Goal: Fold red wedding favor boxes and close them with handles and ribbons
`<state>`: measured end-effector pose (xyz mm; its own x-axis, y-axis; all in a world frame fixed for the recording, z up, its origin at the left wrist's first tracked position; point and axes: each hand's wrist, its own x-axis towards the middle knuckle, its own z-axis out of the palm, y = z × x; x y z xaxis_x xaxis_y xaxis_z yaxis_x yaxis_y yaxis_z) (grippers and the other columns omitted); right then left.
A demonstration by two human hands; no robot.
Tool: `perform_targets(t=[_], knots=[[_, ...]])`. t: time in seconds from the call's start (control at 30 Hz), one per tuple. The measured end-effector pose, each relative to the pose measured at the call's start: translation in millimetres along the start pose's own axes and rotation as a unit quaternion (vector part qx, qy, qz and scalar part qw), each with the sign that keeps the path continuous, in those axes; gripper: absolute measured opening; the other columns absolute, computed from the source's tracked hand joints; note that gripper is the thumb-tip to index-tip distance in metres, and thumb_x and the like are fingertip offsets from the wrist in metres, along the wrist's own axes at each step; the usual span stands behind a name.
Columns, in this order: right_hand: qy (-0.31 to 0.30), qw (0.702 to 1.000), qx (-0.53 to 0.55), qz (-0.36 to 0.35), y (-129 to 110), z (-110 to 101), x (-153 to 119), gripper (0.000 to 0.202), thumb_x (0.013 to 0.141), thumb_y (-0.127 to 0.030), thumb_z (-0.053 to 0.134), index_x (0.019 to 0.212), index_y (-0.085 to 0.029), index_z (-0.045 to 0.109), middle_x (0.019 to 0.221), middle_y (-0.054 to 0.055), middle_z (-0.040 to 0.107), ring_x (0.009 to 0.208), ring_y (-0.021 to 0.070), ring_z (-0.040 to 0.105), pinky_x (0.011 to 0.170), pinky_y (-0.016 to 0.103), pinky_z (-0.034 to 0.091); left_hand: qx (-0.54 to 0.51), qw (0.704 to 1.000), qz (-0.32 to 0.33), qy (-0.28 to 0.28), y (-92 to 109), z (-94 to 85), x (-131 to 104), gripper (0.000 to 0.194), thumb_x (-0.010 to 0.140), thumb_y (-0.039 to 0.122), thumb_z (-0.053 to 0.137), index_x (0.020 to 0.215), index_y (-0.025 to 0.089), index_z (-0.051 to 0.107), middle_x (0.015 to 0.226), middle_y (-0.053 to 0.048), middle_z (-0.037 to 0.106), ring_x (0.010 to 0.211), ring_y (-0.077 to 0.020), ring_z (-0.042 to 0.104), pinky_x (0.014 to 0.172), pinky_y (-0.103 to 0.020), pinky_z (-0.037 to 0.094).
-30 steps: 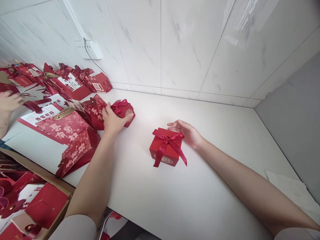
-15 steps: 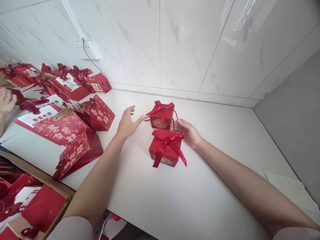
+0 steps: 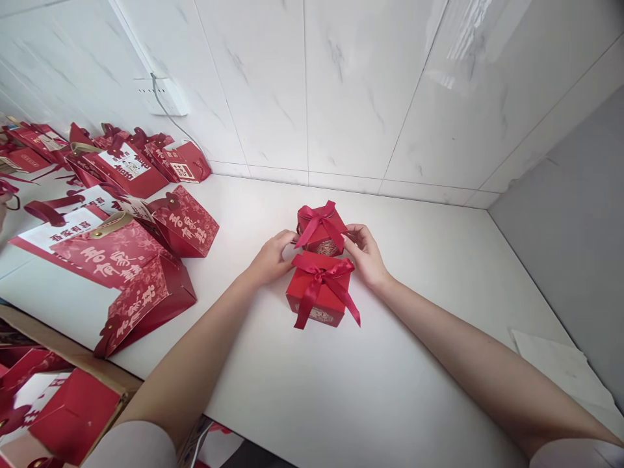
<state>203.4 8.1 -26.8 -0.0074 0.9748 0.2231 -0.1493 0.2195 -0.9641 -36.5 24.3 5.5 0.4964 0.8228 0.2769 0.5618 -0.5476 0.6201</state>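
Two small red gift boxes with ribbon bows stand one behind the other on the white table. My left hand is at the left side of the rear box, its fingertips by the dark red cord there. On the opposite side, my right hand has its thumb at the box's front right edge and its fingers curled behind the corner. Both hands grip the rear box between them. The front box, with gold print low on its front, sits just nearer, touched by neither hand as far as I can see.
Several red printed gift bags crowd the table's left side, against the tiled wall. At the lower left, a cardboard box holds more red packages. A white sheet lies on the right. Part of another person's hand shows at the far left.
My left hand has moved right to the rear box, and my right hand has closed in on it. That box has turned slightly. The other person's hand has moved mostly out of view.
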Motion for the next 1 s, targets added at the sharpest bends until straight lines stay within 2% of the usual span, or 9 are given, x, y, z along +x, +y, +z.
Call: perform_targets(t=[0.1, 0.23, 0.4, 0.53, 0.6, 0.7, 0.8, 0.9, 1.0], knots=[[0.021, 1.0, 0.011, 0.019, 0.0, -1.6, 1.9, 0.031, 0.085, -0.053, 0.067, 0.097, -0.027, 0.055, 0.101, 0.001, 0.063, 0.094, 0.018, 0.061, 0.088, 0.034, 0.049, -0.001, 1.0, 0.006, -0.021, 4.5, 1.1, -0.3, 0.015, 0.083, 0.033, 0.056, 0.09, 0.02, 0.059, 0.1, -0.005, 0.06, 0.089, -0.0198, 0.058, 0.078, -0.031, 0.046], [0.033, 0.999, 0.008, 0.034, 0.9, -5.0, 4.0, 0.032, 0.085, -0.055, 0.066, 0.088, -0.026, 0.052, 0.094, 0.0, 0.063, 0.088, 0.018, 0.061, 0.087, 0.035, 0.049, -0.068, 0.996, -0.044, -0.048, 5.4, -0.7, -0.1, 0.023, 0.085, 0.038, 0.053, 0.098, 0.021, 0.061, 0.108, -0.006, 0.063, 0.097, -0.0214, 0.059, 0.085, -0.032, 0.047], [0.07, 0.989, -0.112, -0.064, 0.4, -9.4, 3.5, 0.03, 0.087, -0.053, 0.062, 0.097, -0.026, 0.052, 0.125, 0.007, 0.058, 0.112, 0.022, 0.058, 0.095, 0.037, 0.047, -0.208, 0.974, -0.08, -0.042, 5.3, -12.3, 1.2, 0.041, 0.094, 0.052, 0.042, 0.115, 0.021, 0.06, 0.12, -0.007, 0.064, 0.114, -0.0238, 0.058, 0.101, -0.039, 0.044], [0.083, 0.953, -0.237, -0.168, -4.0, -17.0, 3.4, 0.038, 0.09, -0.049, 0.06, 0.119, -0.028, 0.05, 0.14, 0.011, 0.049, 0.132, 0.0266, 0.047, 0.1, 0.043, 0.046, -0.195, 0.979, -0.055, -0.029, 8.9, -20.8, -0.1, 0.038, 0.092, 0.055, 0.048, 0.104, 0.021, 0.061, 0.112, -0.008, 0.064, 0.106, -0.022, 0.061, 0.099, -0.039, 0.045], [0.066, 0.925, -0.311, -0.208, -7.7, -20.6, 2.7, 0.041, 0.091, -0.048, 0.057, 0.127, -0.029, 0.05, 0.149, 0.012, 0.042, 0.14, 0.0298, 0.04, 0.108, 0.049, 0.04, -0.16, 0.986, -0.037, 0.018, 13.3, -26.2, -1.8, 0.035, 0.089, 0.054, 0.054, 0.102, 0.022, 0.059, 0.11, -0.007, 0.063, 0.104, -0.0214, 0.06, 0.097, -0.038, 0.046], [-0.053, 0.871, -0.418, -0.251, -12.0, -21.4, 0.9, 0.042, 0.093, -0.043, 0.055, 0.134, -0.035, 0.052, 0.158, 0.006, 0.037, 0.146, 0.0322, 0.032, 0.119, 0.055, 0.022, -0.137, 0.987, 0.014, 0.079, 24.4, -38.7, -4.7, 0.035, 0.086, 0.053, 0.061, 0.105, 0.024, 0.058, 0.116, -0.008, 0.059, 0.11, -0.0222, 0.058, 0.099, -0.038, 0.045], [-0.155, 0.824, -0.478, -0.26, -10.3, -16.2, -0.3, 0.048, 0.095, -0.035, 0.052, 0.143, -0.042, 0.045, 0.161, -0.001, 0.034, 0.15, 0.0307, 0.026, 0.123, 0.057, 0.004, -0.188, 0.978, 0.038, -0.08, 37.2, -52.6, -6.7, 0.042, 0.081, 0.052, 0.068, 0.114, 0.027, 0.061, 0.128, -0.009, 0.057, 0.121, -0.0264, 0.055, 0.101, -0.04, 0.046], [-0.092, 0.814, -0.532, -0.215, -1.3, -12.3, 0.6, 0.057, 0.096, -0.029, 0.049, 0.15, -0.038, 0.036, 0.167, 0.001, 0.016, 0.154, 0.0327, 0.011, 0.12, 0.063, -0.001, -0.202, 0.948, 0.028, -0.246, 44.6, -59.3, -7.9, 0.072, 0.068, 0.047, 0.081, 0.134, 0.034, 0.054, 0.15, -0.009, 0.043, 0.142, -0.0314, 0.04, 0.111, -0.046, 0.042], [-0.025, 0.814, -0.56, -0.155, 9.1, -16.1, 3.7, 0.064, 0.094, -0.028, 0.05, 0.154, -0.031, 0.03, 0.168, 0.005, 0.005, 0.154, 0.0374, 0.005, 0.117, 0.069, 0.005, -0.186, 0.942, 0.005, -0.281, 44.7, -54.1, -10.1, 0.112, 0.06, 0.037, 0.089, 0.152, 0.042, 0.027, 0.163, -0.006, 0.023, 0.15, -0.0317, 0.026, 0.117, -0.051, 0.034]])
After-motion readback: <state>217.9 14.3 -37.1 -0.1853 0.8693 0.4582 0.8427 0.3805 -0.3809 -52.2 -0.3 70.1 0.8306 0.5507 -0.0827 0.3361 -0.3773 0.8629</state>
